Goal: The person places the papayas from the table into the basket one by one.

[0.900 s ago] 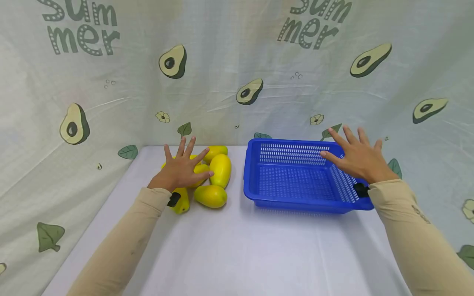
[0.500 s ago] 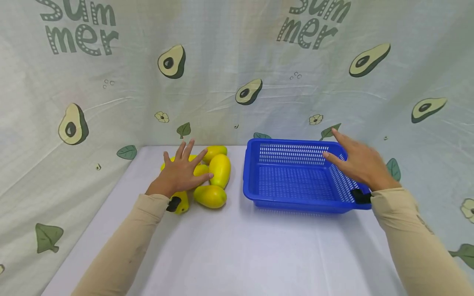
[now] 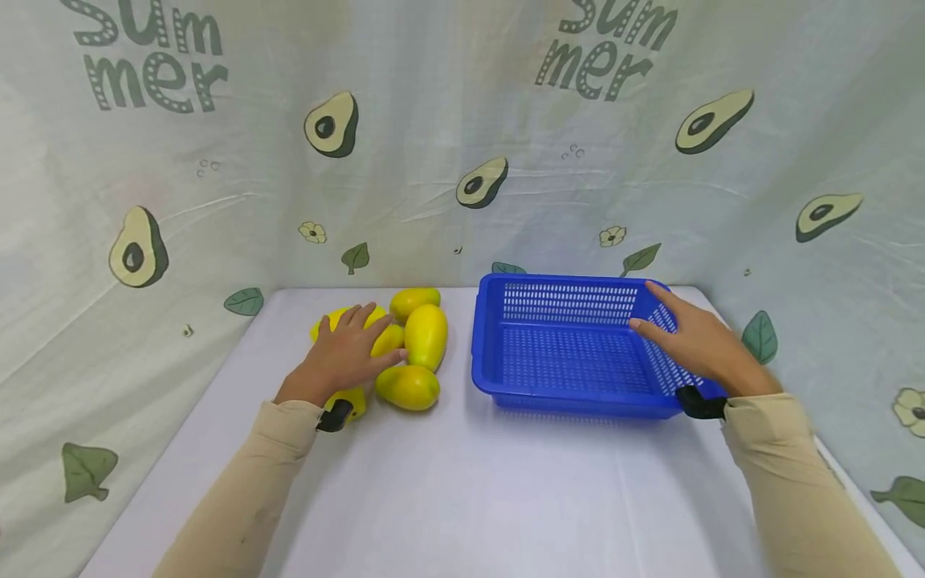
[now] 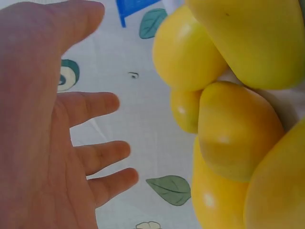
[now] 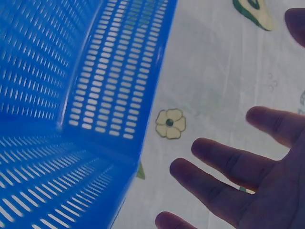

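Observation:
My left hand [image 3: 343, 359] hovers over a cluster of several yellow mangoes [image 3: 426, 335], fingers spread and holding nothing. It partly hides the mangoes at the left of the cluster. In the left wrist view, a gap shows between the fingertips and the nearest mangoes [image 4: 238, 131]. At the right end of a blue plastic basket [image 3: 578, 399] is my right hand [image 3: 704, 343], which overlaps the basket's right rim in the head view. Its fingers are extended and grip nothing. From the right wrist, the fingers appear apart from the slotted basket wall [image 5: 112, 160].
A white-covered table [image 3: 462, 490] lies under everything. Behind it hangs a pale curtain [image 3: 419, 96] printed with avocados, leaves and lettering. One mango [image 3: 408, 388] lies at the front of the cluster, left of the basket, with a strip of tabletop between them.
The right hand has lowered toward the basket's right rim, its fingers no longer spread wide. My left hand has come down slightly over the mangoes. Basket and mangoes stay in place.

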The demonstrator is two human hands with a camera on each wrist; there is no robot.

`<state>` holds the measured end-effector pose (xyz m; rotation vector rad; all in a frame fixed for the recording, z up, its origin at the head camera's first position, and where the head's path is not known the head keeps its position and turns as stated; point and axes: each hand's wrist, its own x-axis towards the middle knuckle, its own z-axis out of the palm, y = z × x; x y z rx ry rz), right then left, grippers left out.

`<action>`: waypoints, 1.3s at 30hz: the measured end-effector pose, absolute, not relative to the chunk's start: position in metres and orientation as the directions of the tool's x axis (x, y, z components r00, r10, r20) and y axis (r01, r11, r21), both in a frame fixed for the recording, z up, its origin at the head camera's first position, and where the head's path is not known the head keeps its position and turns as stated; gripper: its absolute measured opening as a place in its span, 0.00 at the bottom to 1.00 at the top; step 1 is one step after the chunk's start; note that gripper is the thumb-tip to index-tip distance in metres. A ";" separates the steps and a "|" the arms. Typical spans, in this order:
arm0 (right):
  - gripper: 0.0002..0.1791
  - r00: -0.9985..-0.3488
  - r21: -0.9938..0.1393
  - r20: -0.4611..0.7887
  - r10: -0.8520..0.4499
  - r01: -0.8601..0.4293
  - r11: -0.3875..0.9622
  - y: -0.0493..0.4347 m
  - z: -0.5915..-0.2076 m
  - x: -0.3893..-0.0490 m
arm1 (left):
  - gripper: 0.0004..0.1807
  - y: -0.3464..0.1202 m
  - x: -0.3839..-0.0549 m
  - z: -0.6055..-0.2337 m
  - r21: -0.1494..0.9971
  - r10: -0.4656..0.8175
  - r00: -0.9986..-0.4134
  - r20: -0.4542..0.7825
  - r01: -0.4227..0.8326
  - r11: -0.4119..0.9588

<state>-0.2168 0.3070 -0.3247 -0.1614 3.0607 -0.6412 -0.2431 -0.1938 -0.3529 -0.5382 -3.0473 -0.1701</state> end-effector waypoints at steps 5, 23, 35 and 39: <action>0.41 -0.988 -0.455 0.103 -0.116 -0.150 0.878 0.302 -0.331 -0.203 | 0.33 -0.194 -0.237 -0.358 0.202 0.351 -0.931 0.101 0.365 0.909; 0.32 -0.948 -0.397 0.317 -0.035 -0.166 0.903 0.260 -0.378 -0.162 | 0.18 -0.203 -0.220 -0.394 0.397 0.302 -0.902 0.309 0.411 0.821; 0.15 -0.769 -0.253 0.637 -0.051 -0.272 0.928 0.247 -0.412 -0.169 | 0.11 -0.215 -0.213 -0.412 0.412 0.206 -0.818 0.537 0.468 0.782; 0.15 -0.765 -0.223 0.638 -0.087 -0.292 0.930 0.247 -0.418 -0.169 | 0.09 -0.226 -0.210 -0.415 0.373 0.161 -0.774 0.612 0.462 0.804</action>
